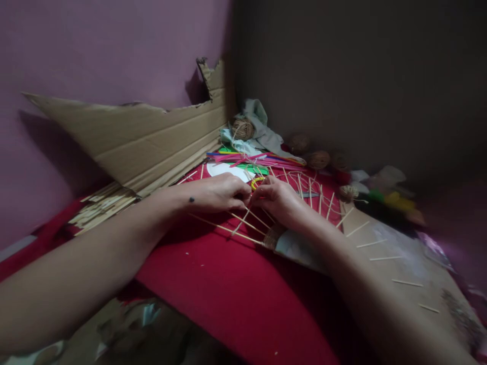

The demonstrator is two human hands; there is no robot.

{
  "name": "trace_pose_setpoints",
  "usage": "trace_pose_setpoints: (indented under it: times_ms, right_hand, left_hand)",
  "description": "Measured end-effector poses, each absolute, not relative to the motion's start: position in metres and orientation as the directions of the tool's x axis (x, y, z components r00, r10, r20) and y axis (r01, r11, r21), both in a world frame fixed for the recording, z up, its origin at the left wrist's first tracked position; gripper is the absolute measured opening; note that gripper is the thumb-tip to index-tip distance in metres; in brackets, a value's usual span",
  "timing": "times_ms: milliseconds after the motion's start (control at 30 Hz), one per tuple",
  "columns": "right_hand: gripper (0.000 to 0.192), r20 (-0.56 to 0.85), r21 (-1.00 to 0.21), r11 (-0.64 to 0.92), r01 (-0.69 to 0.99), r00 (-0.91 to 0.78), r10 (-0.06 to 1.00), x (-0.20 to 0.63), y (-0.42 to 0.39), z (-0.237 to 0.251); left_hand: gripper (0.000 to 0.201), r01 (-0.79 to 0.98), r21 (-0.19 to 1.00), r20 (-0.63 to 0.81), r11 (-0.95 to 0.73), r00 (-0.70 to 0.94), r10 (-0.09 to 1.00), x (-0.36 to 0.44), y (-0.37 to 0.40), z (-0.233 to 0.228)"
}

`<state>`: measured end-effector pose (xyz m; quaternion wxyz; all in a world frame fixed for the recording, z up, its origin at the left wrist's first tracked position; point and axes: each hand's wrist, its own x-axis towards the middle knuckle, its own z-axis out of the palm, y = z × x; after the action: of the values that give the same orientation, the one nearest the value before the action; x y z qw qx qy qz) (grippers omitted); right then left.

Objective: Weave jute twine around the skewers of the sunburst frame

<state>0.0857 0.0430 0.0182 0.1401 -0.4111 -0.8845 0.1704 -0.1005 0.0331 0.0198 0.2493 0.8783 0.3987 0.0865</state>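
Thin wooden sticks (249, 236) fan out from a half-round piece with a pale blue-white face (300, 247) and a band of wound twine (272, 237) at its edge. A strand of twine (241, 223) crosses the front sticks and runs up to my fingertips. My left hand (224, 192) is closed in a pinch over the sticks. Facing it, almost touching, my right hand (279, 200) pinches at the same spot, its forearm passing over the half-round piece. Just behind the fingers lies a pair of yellow-handled scissors (257, 183), partly hidden.
Torn cardboard (163, 142) leans against the wall, with a pile of flat sticks (104, 205) at its foot. Twine balls (242, 129), cloth (262, 126) and coloured strips (266, 158) lie behind. A red cloth (213, 279) covers the surface; more cardboard (411, 253) lies right.
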Motion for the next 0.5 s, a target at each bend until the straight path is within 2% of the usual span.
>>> trace_pose_setpoints:
  times_ms: [367,500]
  right_hand:
    - [0.013,0.194,-0.367,0.663,0.653,-0.643,0.741,0.089,0.043,0.006]
    - [0.014,0.189,-0.358,0.662,0.658,-0.644,0.742,0.088,0.042,0.007]
  left_hand:
    - [0.026,0.712,0.426,-0.042,-0.557,0.631,0.775,-0.095,0.031,0.019]
    - [0.02,0.711,0.44,-0.059,-0.548,0.632,0.773,-0.094,0.03,0.021]
